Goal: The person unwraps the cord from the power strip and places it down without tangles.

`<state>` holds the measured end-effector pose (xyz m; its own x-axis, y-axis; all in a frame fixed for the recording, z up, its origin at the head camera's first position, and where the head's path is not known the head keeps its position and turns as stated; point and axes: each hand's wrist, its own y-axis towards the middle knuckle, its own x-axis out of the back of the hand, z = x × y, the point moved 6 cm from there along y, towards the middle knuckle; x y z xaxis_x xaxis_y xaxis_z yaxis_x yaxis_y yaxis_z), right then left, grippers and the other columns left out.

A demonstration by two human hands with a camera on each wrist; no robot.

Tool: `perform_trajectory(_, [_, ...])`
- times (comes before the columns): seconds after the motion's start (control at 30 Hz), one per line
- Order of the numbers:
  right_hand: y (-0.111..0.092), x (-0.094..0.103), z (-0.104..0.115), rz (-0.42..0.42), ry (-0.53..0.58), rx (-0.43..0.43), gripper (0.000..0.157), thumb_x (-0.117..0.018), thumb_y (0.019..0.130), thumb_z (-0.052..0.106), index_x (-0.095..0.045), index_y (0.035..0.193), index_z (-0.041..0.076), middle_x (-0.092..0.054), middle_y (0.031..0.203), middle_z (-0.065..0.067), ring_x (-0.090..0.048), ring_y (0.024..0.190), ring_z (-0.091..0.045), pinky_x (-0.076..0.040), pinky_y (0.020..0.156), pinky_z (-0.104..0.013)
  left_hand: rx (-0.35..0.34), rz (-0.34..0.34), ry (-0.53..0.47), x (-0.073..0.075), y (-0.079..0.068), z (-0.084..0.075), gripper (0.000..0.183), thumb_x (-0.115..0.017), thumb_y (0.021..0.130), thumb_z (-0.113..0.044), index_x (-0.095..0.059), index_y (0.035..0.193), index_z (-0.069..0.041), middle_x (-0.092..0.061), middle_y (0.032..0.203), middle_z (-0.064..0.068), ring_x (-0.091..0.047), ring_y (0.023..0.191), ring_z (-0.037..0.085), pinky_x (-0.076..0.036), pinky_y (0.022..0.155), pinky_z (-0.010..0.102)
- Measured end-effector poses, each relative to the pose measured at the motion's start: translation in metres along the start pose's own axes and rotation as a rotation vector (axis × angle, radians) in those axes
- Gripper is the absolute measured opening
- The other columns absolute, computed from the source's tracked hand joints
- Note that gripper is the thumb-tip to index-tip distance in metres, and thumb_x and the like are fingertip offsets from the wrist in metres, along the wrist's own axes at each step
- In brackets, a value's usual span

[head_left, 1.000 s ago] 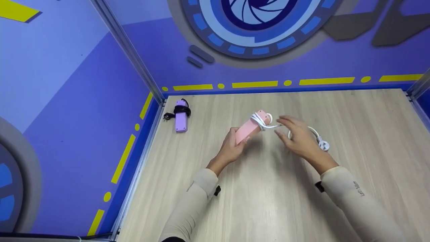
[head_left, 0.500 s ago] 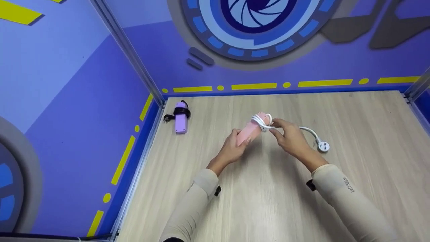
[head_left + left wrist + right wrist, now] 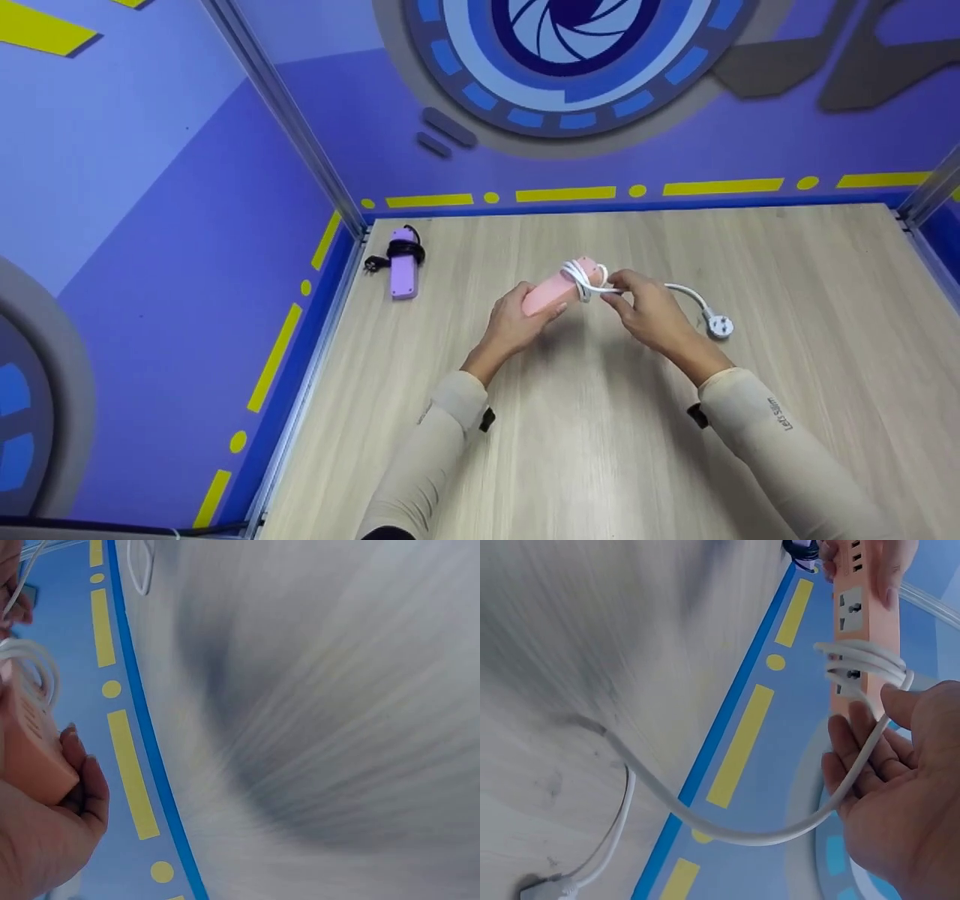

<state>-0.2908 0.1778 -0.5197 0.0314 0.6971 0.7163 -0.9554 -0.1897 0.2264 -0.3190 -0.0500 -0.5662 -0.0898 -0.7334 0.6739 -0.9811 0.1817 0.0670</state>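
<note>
My left hand [image 3: 514, 324] grips the lower left end of a pink power strip [image 3: 547, 294], held at a slant above the table. White cord [image 3: 577, 276] is wound in several turns near the strip's other end. Between thumb and forefinger, my right hand [image 3: 651, 313] pinches the cord just beyond the turns. From there it runs right to a white plug [image 3: 720, 326] on the table. Sockets show on the strip [image 3: 847, 607] in the right wrist view, where the cord [image 3: 750, 836] hangs in a slack curve. The left wrist view catches only part of the strip [image 3: 37, 750].
A purple power strip [image 3: 405, 277] wrapped in black cord [image 3: 406, 250] lies at the table's back left, its black plug [image 3: 374, 264] beside it. Blue-purple printed panels [image 3: 465, 169] wall the wooden table [image 3: 570, 450] at the back and left.
My right hand has moved left toward the pink power strip and closed its thumb and finger on the cord. A loop in the cord near that hand has straightened. The strip is tilted slightly flatter.
</note>
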Motion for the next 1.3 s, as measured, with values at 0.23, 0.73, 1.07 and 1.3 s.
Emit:
perform_trajectory(0.23, [-0.002, 0.005, -0.003, -0.008, 0.021, 0.076, 0.015, -0.062, 0.099, 0.023, -0.068, 0.109, 0.013, -0.069, 0.104, -0.003, -0.069, 0.100, -0.024, -0.057, 0.084, -0.046, -0.041, 0.022, 0.041, -0.002, -0.001, 0.002, 0.058, -0.069, 0.081, -0.065, -0.056, 0.119, -0.024, -0.062, 0.107, -0.007, -0.052, 0.096, 0.012, -0.041, 0.082, 0.032])
perform_trajectory(0.73, [0.013, 0.029, -0.021, -0.173, 0.179, 0.012, 0.021, -0.055, 0.102, 0.024, -0.069, 0.106, 0.009, -0.064, 0.084, -0.005, -0.055, 0.071, -0.010, -0.043, 0.061, -0.019, -0.088, 0.015, 0.008, 0.004, 0.001, 0.003, 0.057, -0.072, 0.080, -0.063, -0.058, 0.121, -0.027, -0.064, 0.114, -0.010, -0.053, 0.104, 0.012, -0.038, 0.092, 0.037])
perform_trajectory(1.07, [0.010, 0.029, -0.059, -0.150, 0.240, -0.083, 0.021, -0.053, 0.103, 0.018, -0.068, 0.104, 0.003, -0.068, 0.088, -0.014, -0.062, 0.075, -0.014, -0.047, 0.063, -0.014, -0.030, -0.046, -0.078, 0.004, 0.000, 0.016, 0.056, -0.071, 0.080, -0.066, -0.057, 0.121, -0.030, -0.063, 0.116, -0.011, -0.053, 0.107, 0.012, -0.036, 0.095, 0.038])
perform_trajectory(1.3, [0.001, 0.024, -0.095, -0.081, 0.154, -0.163, 0.021, -0.049, 0.103, 0.011, -0.067, 0.107, 0.000, -0.071, 0.095, -0.019, -0.063, 0.083, -0.018, -0.045, 0.066, -0.013, 0.016, -0.135, -0.143, 0.006, 0.000, 0.024, 0.050, -0.070, 0.081, -0.064, -0.059, 0.116, -0.029, -0.064, 0.112, -0.010, -0.054, 0.104, 0.014, -0.037, 0.095, 0.040])
